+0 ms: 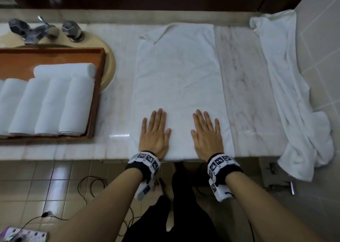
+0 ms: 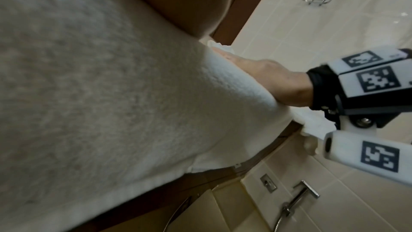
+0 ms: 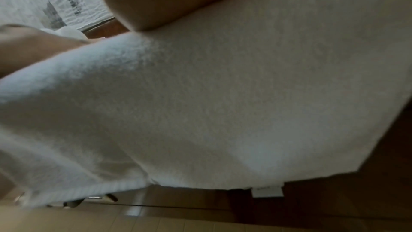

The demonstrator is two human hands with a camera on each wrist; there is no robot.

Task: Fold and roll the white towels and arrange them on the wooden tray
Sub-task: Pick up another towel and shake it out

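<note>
The folded white towel (image 1: pixel 179 87) lies flat on the marble counter (image 1: pixel 246 87), long side running near to far, its far left corner turned up. The left hand (image 1: pixel 155 133) and right hand (image 1: pixel 206 133) press flat on its near end, fingers straight, grasping nothing. Only the wrist views show the towel's near edge hanging over the counter's front, with a small label (image 3: pixel 267 191) at the hem; the left wrist view also shows the right hand (image 2: pixel 278 84) side-on. Bare marble lies on both sides of the towel. On the left, the wooden tray (image 1: pixel 97 94) sits over the sink (image 1: pixel 110 65), holding rolled towels (image 1: pixel 55 104) side by side and one across behind them. A loose towel (image 1: pixel 287 87) drapes over the counter's right end. Taps (image 1: pixel 44 30) stand far left.
</note>
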